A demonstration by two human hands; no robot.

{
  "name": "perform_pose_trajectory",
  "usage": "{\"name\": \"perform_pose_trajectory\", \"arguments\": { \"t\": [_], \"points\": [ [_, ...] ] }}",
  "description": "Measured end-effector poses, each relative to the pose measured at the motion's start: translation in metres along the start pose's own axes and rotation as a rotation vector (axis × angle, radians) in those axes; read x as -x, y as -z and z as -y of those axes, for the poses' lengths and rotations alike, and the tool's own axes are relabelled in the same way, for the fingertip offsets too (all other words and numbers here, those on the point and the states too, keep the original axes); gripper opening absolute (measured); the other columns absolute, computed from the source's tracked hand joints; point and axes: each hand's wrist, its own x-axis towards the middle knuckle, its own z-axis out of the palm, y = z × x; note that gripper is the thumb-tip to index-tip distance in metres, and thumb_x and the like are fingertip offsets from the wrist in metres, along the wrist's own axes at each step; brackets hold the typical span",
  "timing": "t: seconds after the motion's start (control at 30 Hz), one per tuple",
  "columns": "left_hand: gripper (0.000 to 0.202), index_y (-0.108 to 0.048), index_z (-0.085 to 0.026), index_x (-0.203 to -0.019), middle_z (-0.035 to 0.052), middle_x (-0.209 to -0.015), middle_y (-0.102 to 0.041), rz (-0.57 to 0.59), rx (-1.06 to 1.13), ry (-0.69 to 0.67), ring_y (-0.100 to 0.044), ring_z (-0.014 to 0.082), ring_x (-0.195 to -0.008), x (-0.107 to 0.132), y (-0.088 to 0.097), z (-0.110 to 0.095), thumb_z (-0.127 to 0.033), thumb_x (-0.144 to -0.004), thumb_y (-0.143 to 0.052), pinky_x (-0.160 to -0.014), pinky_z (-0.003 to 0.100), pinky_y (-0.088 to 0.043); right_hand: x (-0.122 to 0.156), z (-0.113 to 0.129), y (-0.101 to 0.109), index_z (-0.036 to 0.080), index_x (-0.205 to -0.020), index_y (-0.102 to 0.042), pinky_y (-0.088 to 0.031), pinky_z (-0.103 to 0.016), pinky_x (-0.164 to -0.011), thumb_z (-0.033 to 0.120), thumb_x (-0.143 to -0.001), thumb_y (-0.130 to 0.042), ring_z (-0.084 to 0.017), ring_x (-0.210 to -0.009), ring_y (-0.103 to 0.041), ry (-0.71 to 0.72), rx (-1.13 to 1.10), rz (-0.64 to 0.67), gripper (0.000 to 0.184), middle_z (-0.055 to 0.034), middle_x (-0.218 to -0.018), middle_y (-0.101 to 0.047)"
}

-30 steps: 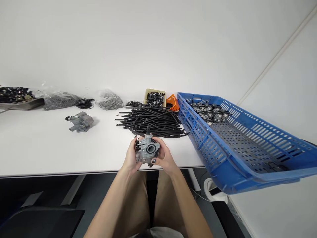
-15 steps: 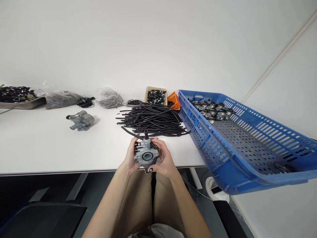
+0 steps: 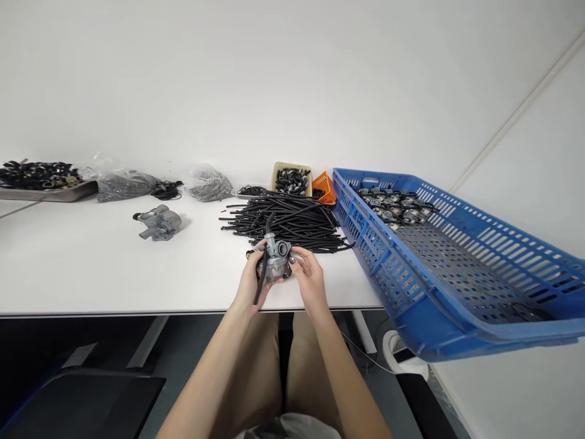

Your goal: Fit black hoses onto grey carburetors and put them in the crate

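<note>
My left hand (image 3: 250, 281) and my right hand (image 3: 308, 277) both grip a small grey metal carburetor (image 3: 275, 261) just above the white table (image 3: 91, 268), near its front edge. A black hose (image 3: 262, 275) hangs from the carburetor down across my left palm. The fingers of both hands are curled round the part. Behind it lies a heap of black hoses (image 3: 286, 221).
A second grey carburetor (image 3: 159, 222) lies to the left. A big blue crate (image 3: 457, 262) with several carburetors at its far end overhangs the table's right side. At the back stand a beige bin (image 3: 292, 178), an orange basket (image 3: 323, 186), plastic bags (image 3: 123, 183) and a tray (image 3: 41, 183).
Both hands have carried the carburetor forward and up over the table and turned it. The black hose now hangs down on the left side instead of sticking up.
</note>
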Motion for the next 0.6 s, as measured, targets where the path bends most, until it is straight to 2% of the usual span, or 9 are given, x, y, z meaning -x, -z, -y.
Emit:
{"name": "perform_pose_trajectory", "arguments": {
  "t": [0.07,0.13,0.23,0.3,0.37,0.47,0.6],
  "points": [
    [0.04,-0.06,-0.024,-0.123,0.0027,-0.097,-0.071,-0.033,-0.003,-0.069,-0.068,0.0158,-0.065,-0.001,-0.001,0.003,-0.028,-0.082,-0.061,-0.044,0.023,-0.054,0.0,0.0,0.0,0.022,-0.105,-0.066,-0.052,-0.035,-0.086,0.042,-0.083,-0.07,-0.022,-0.102,-0.065,0.005,0.05,-0.057,0.03,-0.0086,-0.112,-0.07],
    [0.043,-0.058,-0.025,-0.123,0.0028,-0.098,-0.07,-0.078,0.0,-0.14,-0.067,0.0156,-0.067,-0.003,-0.001,0.005,-0.029,-0.081,-0.063,-0.046,0.022,-0.054,0.002,0.002,0.0,0.022,-0.094,-0.066,-0.051,-0.032,-0.081,0.04,-0.083,-0.069,-0.02,-0.092,-0.064,0.024,0.087,-0.064,0.021,-0.0057,-0.097,-0.069],
    [0.046,-0.055,-0.025,-0.122,0.0007,-0.093,-0.067,-0.132,0.004,-0.265,-0.064,0.0133,-0.066,-0.005,-0.001,0.009,-0.031,-0.078,-0.067,-0.052,0.021,-0.053,0.009,0.008,0.002,0.021,-0.083,-0.064,-0.046,-0.03,-0.071,0.041,-0.083,-0.069,-0.016,-0.074,-0.059,0.002,0.101,0.136,0.02,-0.0015,-0.079,-0.064],
    [0.049,-0.055,-0.025,-0.12,-0.0012,-0.088,-0.065,-0.16,-0.017,-0.355,-0.062,0.0114,-0.065,-0.006,-0.001,0.012,-0.031,-0.074,-0.071,-0.055,0.02,-0.052,0.014,0.012,0.002,0.021,-0.084,-0.065,-0.044,-0.029,-0.067,0.04,-0.081,-0.071,-0.015,-0.069,-0.055,-0.041,0.119,0.31,0.021,-0.0001,-0.074,-0.061],
    [0.051,-0.055,-0.024,-0.118,-0.0022,-0.086,-0.063,-0.176,-0.049,-0.416,-0.06,0.0103,-0.065,-0.008,-0.001,0.015,-0.03,-0.071,-0.074,-0.056,0.019,-0.05,0.017,0.015,0.001,0.021,-0.085,-0.066,-0.04,-0.028,-0.063,0.038,-0.078,-0.074,-0.014,-0.065,-0.051,-0.076,0.164,0.39,0.02,0.0015,-0.07,-0.058],
    [0.051,-0.056,-0.024,-0.117,-0.002,-0.088,-0.062,-0.175,-0.076,-0.432,-0.058,0.0101,-0.067,-0.01,0.001,0.017,-0.032,-0.07,-0.075,-0.058,0.019,-0.049,0.017,0.017,0.001,0.02,-0.087,-0.067,-0.036,-0.028,-0.058,0.036,-0.077,-0.073,-0.013,-0.059,-0.043,-0.109,0.218,0.401,0.02,0.0043,-0.061,-0.051],
    [0.051,-0.055,-0.026,-0.119,-0.0005,-0.095,-0.062,-0.183,-0.076,-0.399,-0.059,0.0122,-0.075,-0.012,0.003,0.017,-0.035,-0.073,-0.074,-0.063,0.022,-0.051,0.013,0.017,0.004,0.021,-0.09,-0.063,-0.036,-0.028,-0.06,0.04,-0.08,-0.069,-0.013,-0.06,-0.044,-0.089,0.2,0.392,0.023,0.0046,-0.062,-0.048]
  ]
}}
